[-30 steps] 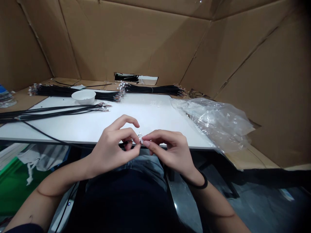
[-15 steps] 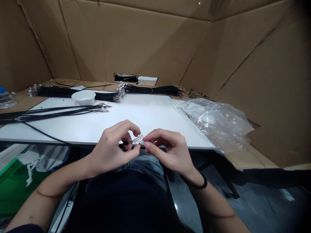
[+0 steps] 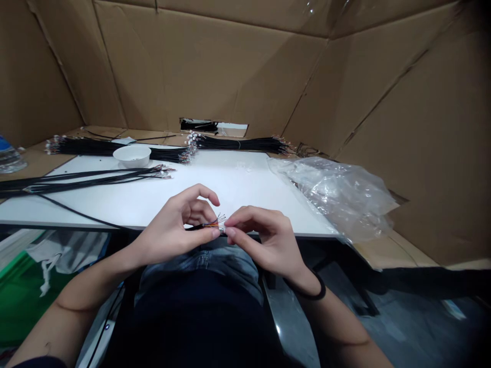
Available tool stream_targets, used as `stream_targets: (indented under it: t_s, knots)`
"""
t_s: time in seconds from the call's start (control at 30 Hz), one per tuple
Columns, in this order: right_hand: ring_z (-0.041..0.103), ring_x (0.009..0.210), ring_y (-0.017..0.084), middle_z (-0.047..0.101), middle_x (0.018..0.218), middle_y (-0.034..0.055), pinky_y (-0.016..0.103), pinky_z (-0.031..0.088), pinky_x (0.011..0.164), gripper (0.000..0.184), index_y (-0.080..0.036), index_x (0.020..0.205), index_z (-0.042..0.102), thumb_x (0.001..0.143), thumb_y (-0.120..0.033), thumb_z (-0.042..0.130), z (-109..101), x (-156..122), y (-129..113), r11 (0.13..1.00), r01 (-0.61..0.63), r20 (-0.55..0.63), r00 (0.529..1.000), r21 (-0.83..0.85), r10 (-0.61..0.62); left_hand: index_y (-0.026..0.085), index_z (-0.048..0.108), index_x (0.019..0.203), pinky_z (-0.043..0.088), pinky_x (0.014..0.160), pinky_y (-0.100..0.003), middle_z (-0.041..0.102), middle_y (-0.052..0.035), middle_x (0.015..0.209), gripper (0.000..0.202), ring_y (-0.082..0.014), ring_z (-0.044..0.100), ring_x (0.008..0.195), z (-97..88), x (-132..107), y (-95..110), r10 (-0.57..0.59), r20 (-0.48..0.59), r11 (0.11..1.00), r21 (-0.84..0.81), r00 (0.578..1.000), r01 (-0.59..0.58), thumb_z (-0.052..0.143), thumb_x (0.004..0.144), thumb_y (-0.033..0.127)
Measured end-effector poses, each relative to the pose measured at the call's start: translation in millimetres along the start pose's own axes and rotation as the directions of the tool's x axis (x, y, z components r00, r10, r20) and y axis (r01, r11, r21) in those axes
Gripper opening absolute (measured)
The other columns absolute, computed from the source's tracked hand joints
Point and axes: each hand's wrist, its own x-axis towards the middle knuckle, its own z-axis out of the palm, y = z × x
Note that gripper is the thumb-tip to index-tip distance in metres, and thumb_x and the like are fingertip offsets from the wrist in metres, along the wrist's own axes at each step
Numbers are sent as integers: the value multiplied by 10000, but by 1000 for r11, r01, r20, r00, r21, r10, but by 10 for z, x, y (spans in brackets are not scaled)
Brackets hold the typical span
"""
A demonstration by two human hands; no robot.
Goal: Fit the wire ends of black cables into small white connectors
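My left hand (image 3: 180,220) holds the end of a black cable (image 3: 88,212) by its fanned, thin coloured wires (image 3: 215,223), over the table's front edge. Its index finger is raised off the wires, while the thumb and lower fingers close around them. At the wire tips, my right hand (image 3: 264,232) pinches a small white piece, probably a connector (image 3: 225,230), between thumb and index finger. Fingertips cover most of that piece. The cable runs left across the white table (image 3: 230,184) to several black cables (image 3: 95,177) with white ends.
A white bowl (image 3: 132,156) stands before a bundle of black cables (image 3: 84,145). Another tied bundle (image 3: 245,143) lies at the back. Clear plastic bags (image 3: 341,194) cover the table's right side. A bottle (image 3: 10,157) stands far left, and cardboard walls (image 3: 238,66) enclose the table.
My left index finger has lifted and straightened a little, and the left thumb has shifted slightly left. The coloured wires show more fanned out. My right hand keeps its pinch nearly in place.
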Motion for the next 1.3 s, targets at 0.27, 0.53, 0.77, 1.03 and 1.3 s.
stream_targets:
  t_s: [0.27, 0.53, 0.77, 1.03, 1.3]
  knots:
    - [661, 606, 129, 703, 688, 45, 226, 546, 553, 94, -143, 792, 682, 805, -51, 672, 38, -18, -6, 975, 183, -36, 981, -129, -189, 200, 465, 977, 495, 653, -149, 651, 84, 702, 479, -62, 631, 660, -30, 20, -12, -42, 12, 993, -113, 999, 43, 796, 663, 55]
    - [658, 598, 126, 704, 686, 38, 224, 546, 556, 82, -152, 805, 683, 823, -73, 669, 53, -14, 12, 978, 168, -34, 984, -123, -174, 188, 467, 912, 494, 628, -138, 660, 79, 694, 457, -58, 633, 646, -25, 22, -2, -60, -4, 989, -138, 998, 59, 811, 639, 59]
    - [657, 603, 110, 715, 760, 42, 205, 548, 562, 46, -150, 883, 697, 854, -140, 663, 14, 2, 33, 998, 45, -20, 999, -49, -46, 182, 530, 941, 502, 682, -163, 656, 49, 780, 314, -60, 627, 696, -19, 34, -36, 0, -33, 1000, -28, 999, -1, 766, 736, 153]
    - [657, 579, 99, 721, 808, 53, 181, 524, 521, 103, -150, 874, 736, 857, -165, 635, -26, 40, -1, 989, -72, 57, 996, 132, 64, 150, 666, 759, 502, 705, -202, 682, -8, 762, 125, -97, 609, 719, -11, 3, -12, 87, -32, 986, 143, 996, -81, 731, 801, 248]
    - [675, 603, 107, 743, 764, 51, 180, 535, 551, 106, -158, 889, 771, 829, -149, 684, -102, 54, 7, 994, 5, 103, 995, 110, -16, 147, 676, 746, 457, 607, -159, 676, -1, 721, 183, -79, 597, 656, -92, 91, -128, -87, 96, 985, -140, 992, 100, 816, 722, 262]
